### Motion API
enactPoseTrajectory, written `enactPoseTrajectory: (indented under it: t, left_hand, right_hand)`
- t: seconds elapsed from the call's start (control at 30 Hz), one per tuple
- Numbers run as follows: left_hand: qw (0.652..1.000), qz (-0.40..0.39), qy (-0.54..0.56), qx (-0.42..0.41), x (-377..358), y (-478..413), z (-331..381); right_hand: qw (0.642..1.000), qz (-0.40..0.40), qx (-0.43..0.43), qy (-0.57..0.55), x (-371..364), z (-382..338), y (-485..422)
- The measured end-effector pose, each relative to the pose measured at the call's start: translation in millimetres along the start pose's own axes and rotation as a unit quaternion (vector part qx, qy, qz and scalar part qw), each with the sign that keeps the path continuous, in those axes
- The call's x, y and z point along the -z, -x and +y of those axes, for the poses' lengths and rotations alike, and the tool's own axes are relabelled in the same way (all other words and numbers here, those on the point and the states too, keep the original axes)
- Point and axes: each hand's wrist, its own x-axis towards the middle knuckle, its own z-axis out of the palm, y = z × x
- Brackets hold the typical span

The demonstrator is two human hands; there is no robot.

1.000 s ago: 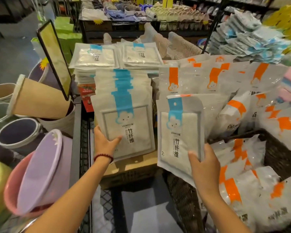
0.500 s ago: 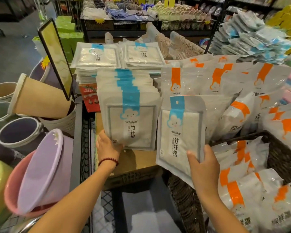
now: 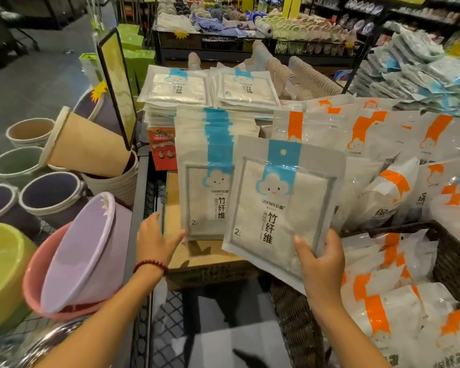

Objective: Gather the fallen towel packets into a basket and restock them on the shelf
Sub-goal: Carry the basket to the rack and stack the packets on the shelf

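Observation:
My right hand [image 3: 322, 261] grips a blue-striped towel packet [image 3: 282, 208] by its lower right corner, thumb on the front. The packet hangs upright and overlaps the right edge of a leaning stack of like blue-striped packets [image 3: 205, 181] on the shelf's cardboard box [image 3: 175, 251]. At the stack's lower left corner my left hand [image 3: 157, 240] touches it with nearly straight fingers. A dark wicker basket [image 3: 449, 256] at the lower right holds several orange-striped packets [image 3: 383, 301].
More orange-striped packets [image 3: 361, 134] lean on the shelf to the right, with two flat stacks of blue packets [image 3: 178, 86] behind. A framed sign [image 3: 117, 83], a tan bucket [image 3: 85, 147] and a purple basin [image 3: 83, 251] crowd the left.
My right hand has carried its packet left until it overlaps the stack. My left hand slid down to the stack's lower left corner.

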Motion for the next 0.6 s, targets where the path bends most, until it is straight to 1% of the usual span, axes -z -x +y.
enactPoseTrajectory:
  t: [0.07,0.1,0.17,0.27,0.3,0.37,0.5,0.6]
  left_hand:
    - [0.998,0.029,-0.051,0.010,14,9,-20]
    - [0.996,0.027,-0.077,0.028,19,14,-31]
    - [0.992,-0.011,-0.098,0.081,23,23,-47]
    - [0.984,-0.070,-0.085,0.143,19,36,-57]
    - [0.982,-0.074,-0.087,0.153,17,39,-59]
    - [0.980,-0.058,-0.102,0.162,15,42,-61]
    - [0.980,-0.020,-0.134,0.146,13,42,-60]
    - [0.981,-0.022,-0.134,0.136,12,44,-60]
  right_hand:
    - [0.997,-0.069,-0.027,-0.024,-18,6,-7]
    - [0.995,-0.093,-0.029,-0.024,-29,9,-11]
    - [0.991,-0.129,-0.016,-0.027,-51,14,-20]
    - [0.982,-0.173,-0.045,-0.063,-83,23,-33]
    - [0.980,-0.177,-0.061,-0.067,-92,29,-37]
    - [0.982,-0.169,-0.080,-0.032,-107,41,-41]
    - [0.983,-0.126,-0.044,0.126,-123,57,-43]
    - [0.978,-0.083,-0.051,0.184,-125,60,-42]
